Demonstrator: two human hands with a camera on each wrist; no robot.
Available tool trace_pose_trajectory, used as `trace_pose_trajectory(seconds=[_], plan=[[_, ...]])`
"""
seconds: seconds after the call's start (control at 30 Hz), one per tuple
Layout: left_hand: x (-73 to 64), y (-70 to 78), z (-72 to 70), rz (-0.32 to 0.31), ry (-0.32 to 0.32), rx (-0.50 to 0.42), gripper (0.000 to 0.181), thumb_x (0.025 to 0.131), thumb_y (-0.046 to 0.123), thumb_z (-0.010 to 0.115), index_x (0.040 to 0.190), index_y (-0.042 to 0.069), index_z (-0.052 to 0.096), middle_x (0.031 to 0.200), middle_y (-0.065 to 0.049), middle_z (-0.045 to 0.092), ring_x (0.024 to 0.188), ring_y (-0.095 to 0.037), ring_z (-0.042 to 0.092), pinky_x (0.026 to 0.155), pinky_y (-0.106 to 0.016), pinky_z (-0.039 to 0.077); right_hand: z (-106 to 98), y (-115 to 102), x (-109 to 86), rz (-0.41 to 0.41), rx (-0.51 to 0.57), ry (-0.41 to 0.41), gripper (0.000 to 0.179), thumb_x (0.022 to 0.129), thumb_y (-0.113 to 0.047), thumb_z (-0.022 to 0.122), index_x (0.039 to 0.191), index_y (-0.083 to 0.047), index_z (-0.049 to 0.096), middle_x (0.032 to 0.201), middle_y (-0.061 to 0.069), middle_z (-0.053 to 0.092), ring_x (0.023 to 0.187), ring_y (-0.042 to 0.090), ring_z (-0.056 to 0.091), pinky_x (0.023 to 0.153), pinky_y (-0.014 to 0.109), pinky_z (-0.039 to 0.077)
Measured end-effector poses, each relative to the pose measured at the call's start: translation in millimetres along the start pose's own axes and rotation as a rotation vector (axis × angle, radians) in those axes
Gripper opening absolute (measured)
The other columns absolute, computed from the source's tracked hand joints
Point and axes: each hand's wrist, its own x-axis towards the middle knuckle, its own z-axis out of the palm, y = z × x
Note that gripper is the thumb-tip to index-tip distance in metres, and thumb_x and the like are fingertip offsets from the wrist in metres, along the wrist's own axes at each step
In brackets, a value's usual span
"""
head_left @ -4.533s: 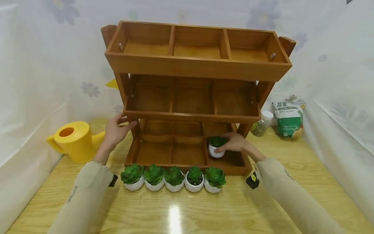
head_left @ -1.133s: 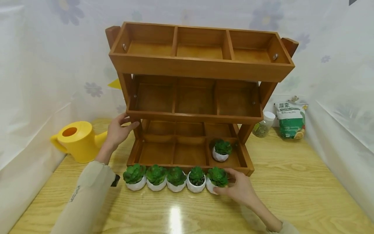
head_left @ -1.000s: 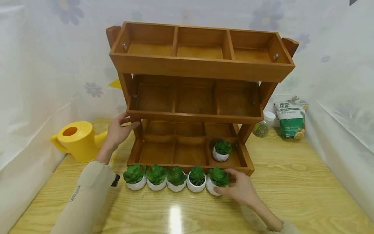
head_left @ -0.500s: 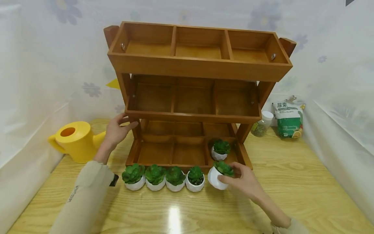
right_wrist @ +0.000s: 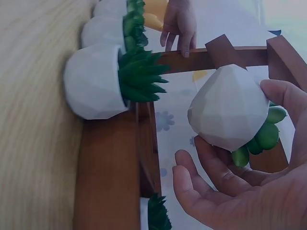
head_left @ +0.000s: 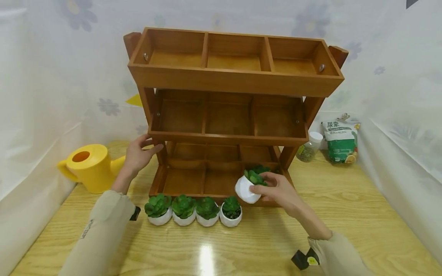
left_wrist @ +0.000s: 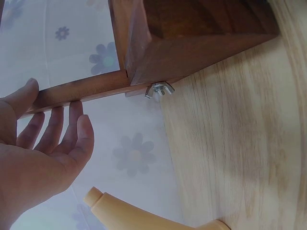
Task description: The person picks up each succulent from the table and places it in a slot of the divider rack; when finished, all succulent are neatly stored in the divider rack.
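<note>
Between thumb and fingers, my right hand holds a potted succulent in a faceted white pot. It is tilted in the air before the lowest tier of the brown wooden plant stand. In the right wrist view the pot shows its underside, leaves toward the palm. My left hand grips the stand's left post, thumb on one side and fingers on the other in the left wrist view. Behind the held pot, another succulent sits in the lowest right compartment, mostly hidden.
Several potted succulents line the table along the stand's front. A yellow watering can stands left. At right are a white-lidded jar and a green-white bag. A metal wing nut sticks out of the stand's side.
My right hand has gripped the rightmost succulent of the row, lifted it off the table and brought it up toward the lowest tier. Earlier it let go of one in that tier. The left hand stays.
</note>
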Motion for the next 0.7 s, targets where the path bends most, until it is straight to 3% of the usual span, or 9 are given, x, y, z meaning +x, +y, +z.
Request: trace_pose_trajectory(seconds=[0.23,0.4,0.7], plan=[[0.7,-0.5,0.1,-0.007,0.006,0.007,0.061,0.095,0.033,0.061,0.145,0.006,0.04,0.144,-0.023,0.041,0.127,-0.043,0.043,0.096,-0.057,0.043,4.9,-13.7,20.4,0.011,0.018,-0.069,0.058,0.084,-0.026,0.071,0.128,0.006,0.049,0.096,0.007,0.067,0.082,0.017,0.065,0.075,0.033,0.055],[0.5,-0.8,0.9,-0.002,0.007,-0.001,0.061,0.095,0.033,0.061,0.145,0.006,0.04,0.144,-0.023,0.042,0.128,-0.043,0.043,0.096,-0.057,0.043,9.1,-15.6,36.3,0.0,-0.048,-0.071,0.054,0.082,-0.027,0.073,0.124,0.001,0.055,0.097,0.008,0.067,0.078,0.019,0.061,0.071,0.033,0.053],[0.7,-1.5,1.0,-0.002,0.004,-0.005,0.063,0.095,0.036,0.061,0.146,0.007,0.04,0.144,-0.023,0.041,0.128,-0.043,0.043,0.096,-0.057,0.043,13.2,-21.4,73.4,-0.004,-0.193,-0.102,0.059,0.08,-0.03,0.075,0.129,-0.004,0.056,0.115,0.011,0.064,0.096,0.022,0.061,0.085,0.048,0.051]])
